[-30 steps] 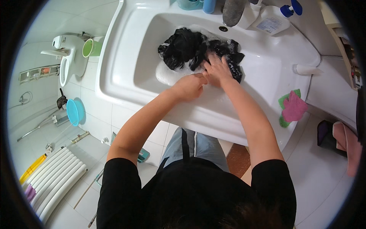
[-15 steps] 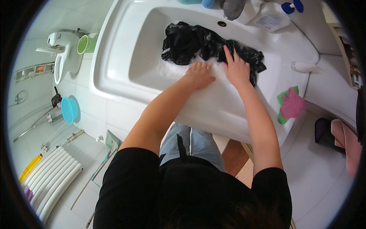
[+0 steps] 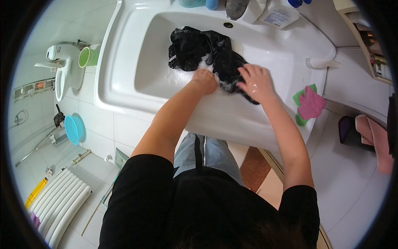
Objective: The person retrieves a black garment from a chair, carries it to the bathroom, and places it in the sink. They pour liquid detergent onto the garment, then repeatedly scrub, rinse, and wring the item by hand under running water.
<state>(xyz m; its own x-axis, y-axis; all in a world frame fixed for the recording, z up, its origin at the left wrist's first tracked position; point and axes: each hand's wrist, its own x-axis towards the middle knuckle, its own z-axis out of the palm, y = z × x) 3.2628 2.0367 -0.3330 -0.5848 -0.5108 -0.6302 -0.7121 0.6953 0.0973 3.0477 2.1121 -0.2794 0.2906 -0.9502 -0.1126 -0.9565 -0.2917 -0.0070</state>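
A wet black garment (image 3: 190,49) lies bunched in the white washbasin (image 3: 155,31), with soapy foam along its near edge. My left hand (image 3: 204,81) is at that near edge, fingers curled in against the cloth and partly hidden from sight. At the garment's right end my right hand (image 3: 256,81) rests with its fingers apart, the fingertips touching the cloth. A patch of suds shows on the back of this hand. Part of the garment trails toward the basin's front, below the right fingers.
Along the basin's back stand a grey faucet (image 3: 236,9) and a white pump bottle (image 3: 278,14). A white tube (image 3: 322,63) lies on the right rim, near pink and green cloths (image 3: 311,103). To the left are a blue basin (image 3: 74,129) and a white radiator (image 3: 62,205).
The garment's right part has shifted left and toward me, now more gathered. My right hand has come nearer along with it. My left hand's fingers have curled more.
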